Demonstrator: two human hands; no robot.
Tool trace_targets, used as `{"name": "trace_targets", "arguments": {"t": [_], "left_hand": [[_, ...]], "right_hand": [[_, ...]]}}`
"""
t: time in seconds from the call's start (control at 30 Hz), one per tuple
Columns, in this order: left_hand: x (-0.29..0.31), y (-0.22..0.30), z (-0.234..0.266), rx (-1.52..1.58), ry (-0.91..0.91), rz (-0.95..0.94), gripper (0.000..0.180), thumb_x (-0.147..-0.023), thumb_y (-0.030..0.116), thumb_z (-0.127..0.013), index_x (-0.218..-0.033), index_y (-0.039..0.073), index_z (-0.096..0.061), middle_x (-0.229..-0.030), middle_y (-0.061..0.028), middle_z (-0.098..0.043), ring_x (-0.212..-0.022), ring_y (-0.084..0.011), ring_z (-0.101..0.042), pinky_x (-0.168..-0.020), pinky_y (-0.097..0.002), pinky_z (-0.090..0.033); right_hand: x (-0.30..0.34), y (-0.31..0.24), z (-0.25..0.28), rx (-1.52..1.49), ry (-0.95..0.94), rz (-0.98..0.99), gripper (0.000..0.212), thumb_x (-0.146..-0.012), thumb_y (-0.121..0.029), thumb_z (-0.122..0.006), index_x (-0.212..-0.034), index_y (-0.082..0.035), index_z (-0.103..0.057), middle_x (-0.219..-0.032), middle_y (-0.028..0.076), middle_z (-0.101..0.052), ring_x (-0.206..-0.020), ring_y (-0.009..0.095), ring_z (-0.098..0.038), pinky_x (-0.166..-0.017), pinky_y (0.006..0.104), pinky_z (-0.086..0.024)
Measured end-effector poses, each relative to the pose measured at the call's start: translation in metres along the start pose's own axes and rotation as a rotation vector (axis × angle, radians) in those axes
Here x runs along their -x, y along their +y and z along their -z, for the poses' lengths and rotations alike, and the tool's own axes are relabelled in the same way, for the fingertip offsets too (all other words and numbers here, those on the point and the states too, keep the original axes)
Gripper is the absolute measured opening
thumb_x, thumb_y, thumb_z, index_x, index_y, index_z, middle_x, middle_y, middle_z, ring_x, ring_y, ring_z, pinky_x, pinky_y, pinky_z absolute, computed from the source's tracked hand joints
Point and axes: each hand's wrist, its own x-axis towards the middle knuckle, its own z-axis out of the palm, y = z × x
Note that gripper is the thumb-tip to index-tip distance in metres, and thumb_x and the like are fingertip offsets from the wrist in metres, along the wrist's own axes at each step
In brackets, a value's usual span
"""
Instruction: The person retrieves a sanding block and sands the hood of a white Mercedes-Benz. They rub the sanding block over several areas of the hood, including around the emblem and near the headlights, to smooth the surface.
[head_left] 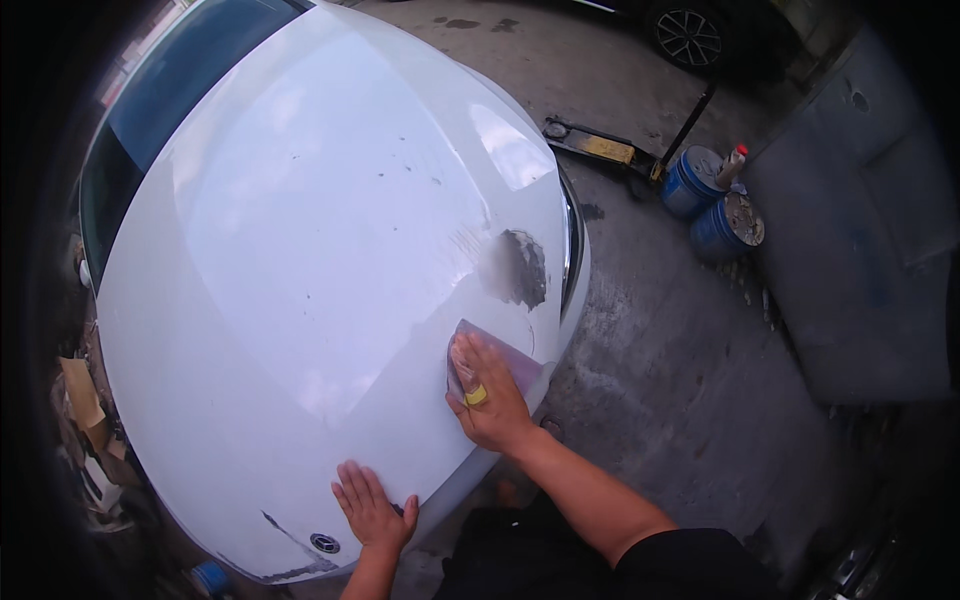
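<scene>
My right hand (487,395) presses a greyish-purple sheet that looks like sandpaper (522,368) against the white car hood (300,240), near its front edge. The fingers lie close together and a yellow band (475,396) wraps one digit. Part of the sheet sticks out to the right of the hand, and the rest is hidden under the palm. Above it the paint has a dark, rough bare patch (518,268) with scratches beside it. Farther left, my left hand (370,507) rests flat on the hood with fingers spread, holding nothing, close to the round emblem (325,543).
Dark scraped marks (290,570) run along the hood's lower left edge. Beyond the car's front stand two blue buckets (727,227) and a floor jack (600,146) with an upright handle. A grey panel (850,250) leans at the right. Another car's wheel (688,38) shows at the back.
</scene>
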Motion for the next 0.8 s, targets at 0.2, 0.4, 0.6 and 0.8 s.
{"name": "trace_targets", "arguments": {"t": [0.2,0.4,0.6,0.8], "left_hand": [[-0.001,0.002,0.001,0.003,0.018,-0.001,0.088,-0.089,0.048,-0.053,-0.150,-0.007,-0.020,-0.156,-0.0312,-0.019,-0.146,-0.0471,-0.016,-0.118,-0.0579,-0.008],[-0.001,0.001,0.002,-0.019,0.037,-0.013,0.086,-0.092,0.048,-0.049,-0.150,-0.007,-0.020,-0.157,-0.0306,-0.019,-0.146,-0.0471,-0.016,-0.118,-0.0579,-0.009],[-0.003,0.002,0.002,-0.028,0.035,-0.012,0.086,-0.092,0.049,-0.049,-0.150,-0.007,-0.020,-0.157,-0.0305,-0.019,-0.146,-0.0471,-0.016,-0.118,-0.0581,-0.009],[-0.001,0.000,-0.001,-0.045,0.043,-0.012,0.086,-0.091,0.047,-0.049,-0.151,-0.006,-0.020,-0.157,-0.0304,-0.019,-0.147,-0.0468,-0.016,-0.118,-0.0575,-0.009]], "right_hand": [[-0.062,0.038,0.006,0.033,0.073,-0.005,0.064,-0.092,-0.025,-0.059,-0.149,-0.006,-0.036,-0.154,0.014,-0.036,-0.145,0.032,-0.029,-0.118,0.0465,-0.022],[0.016,0.014,0.013,-0.008,-0.017,-0.046,0.067,-0.090,-0.025,-0.062,-0.149,-0.008,-0.036,-0.155,0.012,-0.035,-0.145,0.031,-0.030,-0.119,0.0445,-0.022],[-0.047,0.049,0.021,0.029,0.100,-0.023,0.066,-0.089,-0.021,-0.062,-0.149,-0.007,-0.037,-0.154,0.014,-0.036,-0.144,0.031,-0.031,-0.118,0.0439,-0.022],[0.027,0.021,0.021,-0.032,0.015,-0.079,0.070,-0.087,-0.023,-0.064,-0.150,-0.010,-0.036,-0.156,0.012,-0.032,-0.146,0.030,-0.028,-0.119,0.0442,-0.021]]}}
